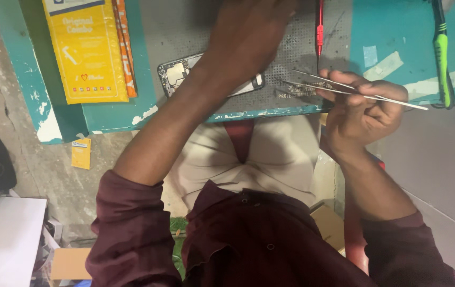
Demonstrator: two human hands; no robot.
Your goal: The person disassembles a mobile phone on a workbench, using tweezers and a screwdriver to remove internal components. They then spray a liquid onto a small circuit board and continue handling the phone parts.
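single head view, looking steeply down from above, close over the teal workbench (105, 119) edge and lap

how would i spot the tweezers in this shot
Start at the teal workbench, then its grey perforated mat. At the mat's near right edge, the right hand pinches the tweezers: thin bare silver metal, unlike the red-handled tool and green-handled tool.

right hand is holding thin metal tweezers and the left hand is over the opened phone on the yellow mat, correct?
Not quite: the mat is grey and perforated, not yellow; the yellow thing is a padded packet lying to one side. The rest holds in the head view: the right hand holds the thin metal tweezers, and the left hand is over the opened phone.
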